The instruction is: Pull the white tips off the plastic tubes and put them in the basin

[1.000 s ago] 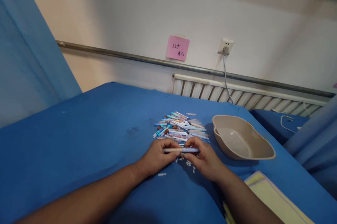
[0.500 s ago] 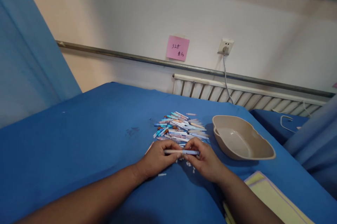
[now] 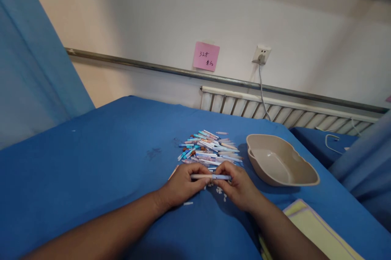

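Between my two hands a slim pen, pale pinkish on the left part and light blue on the right, is held level. My left hand pinches its left part, and my right hand grips the right part, with the fingertips almost meeting at the middle. Just beyond them lies a heap of pens and pen parts, in white, turquoise, brown and pink. Small white bits are scattered on the blue sheet under and in front of my hands. One white piece lies nearer to me.
A beige plastic basin stands to the right of the heap. A yellow cloth or folder-like item lies near my right forearm. Behind are a radiator, a rail, a socket with a plugged cord and a pink note.
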Motion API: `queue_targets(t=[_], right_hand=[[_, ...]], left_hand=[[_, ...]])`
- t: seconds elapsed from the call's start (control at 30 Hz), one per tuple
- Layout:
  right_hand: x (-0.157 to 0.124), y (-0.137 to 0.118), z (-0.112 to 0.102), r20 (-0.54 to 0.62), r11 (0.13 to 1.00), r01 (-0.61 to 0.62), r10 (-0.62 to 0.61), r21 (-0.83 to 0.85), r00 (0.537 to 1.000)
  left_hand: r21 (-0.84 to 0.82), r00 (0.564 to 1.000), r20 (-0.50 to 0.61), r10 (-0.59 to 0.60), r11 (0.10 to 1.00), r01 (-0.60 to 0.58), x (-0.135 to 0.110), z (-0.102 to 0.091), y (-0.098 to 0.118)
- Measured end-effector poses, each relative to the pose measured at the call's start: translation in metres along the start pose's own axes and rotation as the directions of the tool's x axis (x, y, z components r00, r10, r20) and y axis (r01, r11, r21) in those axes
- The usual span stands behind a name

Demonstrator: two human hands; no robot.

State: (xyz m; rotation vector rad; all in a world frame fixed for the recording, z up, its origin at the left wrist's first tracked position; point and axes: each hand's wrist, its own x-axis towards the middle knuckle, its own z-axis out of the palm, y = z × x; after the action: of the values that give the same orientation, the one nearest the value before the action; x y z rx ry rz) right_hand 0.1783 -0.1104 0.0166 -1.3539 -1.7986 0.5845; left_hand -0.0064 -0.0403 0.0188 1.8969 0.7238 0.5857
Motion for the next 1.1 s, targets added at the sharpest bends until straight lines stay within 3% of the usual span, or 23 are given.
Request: queue_targets(t=[0.4, 0.53, 0.7, 1.1], right_hand=[[0.0001, -0.0059, -0.0025, 0.103, 0.993, 0.064, -0.054, -0.097, 0.993], [0.0003, -0.0058, -0.0019, 0.107, 0.999, 0.012, -0.007, -0.05, 0.994], [0.0005, -0.0037, -0.0013, 0.022, 0.995, -0.059, 0.057, 0.076, 0.998], [0.0008, 0.0024, 0.0011, 0.039, 0.989, -0.126, 0.124, 0.071, 0.992]], left_hand=[[0.106, 0.997, 0.044, 0.06, 0.992, -0.064, -0.0044, -0.0001, 0.003], [0.042, 0.999, 0.029, 0.033, 0.999, -0.034, -0.0024, 0.0006, 0.0021], [-0.075, 1.0, -0.026, -0.005, 0.997, 0.003, 0.0009, 0.0016, -0.0006], [0.017, 0.999, 0.025, 0.045, 0.999, -0.046, -0.0009, 0.0008, -0.0005]])
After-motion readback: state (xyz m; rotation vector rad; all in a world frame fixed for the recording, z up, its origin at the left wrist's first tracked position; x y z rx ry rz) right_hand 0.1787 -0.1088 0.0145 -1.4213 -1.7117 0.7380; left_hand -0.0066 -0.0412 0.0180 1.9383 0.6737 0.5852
